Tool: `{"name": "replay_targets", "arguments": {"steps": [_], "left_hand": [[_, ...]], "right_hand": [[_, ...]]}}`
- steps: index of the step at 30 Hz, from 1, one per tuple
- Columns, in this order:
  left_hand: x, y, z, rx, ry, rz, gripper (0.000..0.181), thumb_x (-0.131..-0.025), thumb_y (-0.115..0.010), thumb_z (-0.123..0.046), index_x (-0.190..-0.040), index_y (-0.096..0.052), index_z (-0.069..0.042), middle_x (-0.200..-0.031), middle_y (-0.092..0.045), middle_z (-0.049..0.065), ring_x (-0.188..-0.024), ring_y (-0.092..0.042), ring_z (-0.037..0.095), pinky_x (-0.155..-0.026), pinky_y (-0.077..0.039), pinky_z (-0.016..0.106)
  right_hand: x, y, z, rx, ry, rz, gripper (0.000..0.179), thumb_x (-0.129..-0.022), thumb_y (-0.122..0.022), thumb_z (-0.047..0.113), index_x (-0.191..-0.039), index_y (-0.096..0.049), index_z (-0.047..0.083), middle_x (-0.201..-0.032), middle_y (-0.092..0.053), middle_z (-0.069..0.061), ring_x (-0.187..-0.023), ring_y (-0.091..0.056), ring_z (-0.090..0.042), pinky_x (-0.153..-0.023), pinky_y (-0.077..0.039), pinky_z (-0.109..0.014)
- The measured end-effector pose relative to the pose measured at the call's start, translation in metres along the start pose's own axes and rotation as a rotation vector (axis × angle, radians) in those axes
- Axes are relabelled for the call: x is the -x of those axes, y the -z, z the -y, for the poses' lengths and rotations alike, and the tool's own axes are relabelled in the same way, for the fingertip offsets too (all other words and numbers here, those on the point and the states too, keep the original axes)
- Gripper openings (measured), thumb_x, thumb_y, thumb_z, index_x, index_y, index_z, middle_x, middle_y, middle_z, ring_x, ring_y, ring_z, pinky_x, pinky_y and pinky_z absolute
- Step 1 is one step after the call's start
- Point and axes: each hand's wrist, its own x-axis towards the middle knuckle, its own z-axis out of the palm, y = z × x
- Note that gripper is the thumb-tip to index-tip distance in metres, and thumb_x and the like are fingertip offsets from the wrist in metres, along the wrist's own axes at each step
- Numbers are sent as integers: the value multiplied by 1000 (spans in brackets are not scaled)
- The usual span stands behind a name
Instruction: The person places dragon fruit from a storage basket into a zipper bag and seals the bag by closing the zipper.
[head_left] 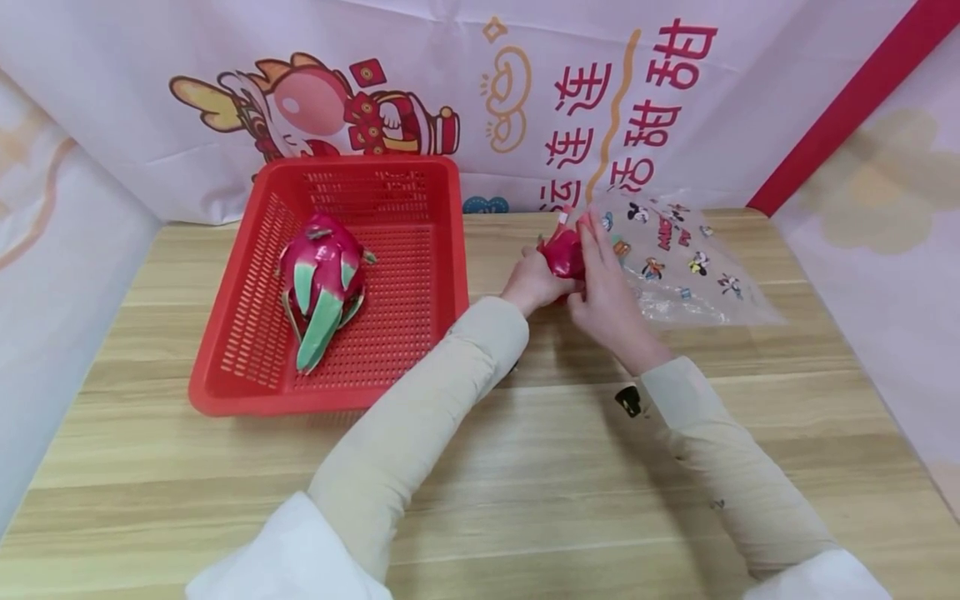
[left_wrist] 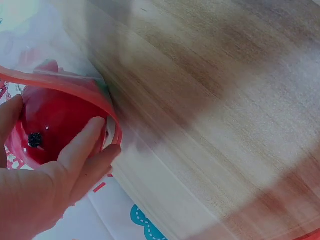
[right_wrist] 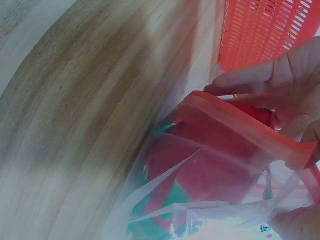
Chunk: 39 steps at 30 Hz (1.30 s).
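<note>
A pink-red dragon fruit with green scales lies partly inside the mouth of a clear plastic zip bag printed with cartoon figures. My left hand grips the fruit from its stem end. In the left wrist view, the fingers of the left hand spread round the fruit at the bag's red rim. My right hand holds the bag near its opening, fingers along the outside. Through the film in the right wrist view, the fruit shows; the right hand is mostly cut off there.
Left of the hands stands a red plastic basket with perforated walls. Another dragon fruit lies in it. The wooden table meets a printed white cloth at the back.
</note>
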Motion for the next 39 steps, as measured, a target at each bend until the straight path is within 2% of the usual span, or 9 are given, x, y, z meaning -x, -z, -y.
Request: {"name": "replay_targets", "arguments": {"steps": [4,10,13,23,33,39], "left_hand": [[1,-1,-2,68,-17,-18,76,-82,-72,-24,-142,-30,-4,-140,-41,14,-127,-46,26,-106,-46,37],[1,-1,-3,175,-6,-104,78,-80,-75,-23,-140,-30,-2,-137,-45,14,-127,-46,25,-104,-47,36],[2,1,-3,210,4,-125,76,-79,-76,-22,-138,-32,-3,-136,-46,13,-126,-46,24,-104,-47,36],[7,12,-7,263,27,-79,73,-81,-74,-20,-138,-30,-7,-136,-45,8,-129,-44,22,-100,-50,34],[13,20,-9,281,44,-98,73,-81,-75,-21,-138,-30,-9,-137,-46,7,-130,-44,22,-100,-50,35],[16,20,-8,296,43,-99,74,-81,-75,-21,-138,-28,-9,-137,-46,8,-130,-44,22,-101,-50,34]], "right_hand": [[-1,2,-2,-1,-8,-11,91,-79,-54,-10,-154,-6,10,-163,9,1,-151,-6,-25,-117,-25,-49],[-2,5,-6,12,-32,-33,94,-76,-53,-11,-154,-4,8,-163,7,-6,-151,-4,-27,-118,-24,-49],[-3,6,-7,29,-39,-40,93,-76,-55,-10,-154,-5,6,-163,6,-7,-151,-4,-27,-117,-24,-50],[-6,8,-5,60,-57,-53,92,-79,-55,-8,-153,-2,3,-162,14,-4,-150,-1,-28,-118,-20,-50],[-10,8,0,56,-156,-17,92,-82,-55,-6,-152,3,2,-161,19,-8,-150,1,-31,-116,-25,-52],[-11,9,2,71,-182,-19,93,-81,-56,-8,-152,3,0,-160,21,-8,-150,6,-29,-117,-22,-50]]}}
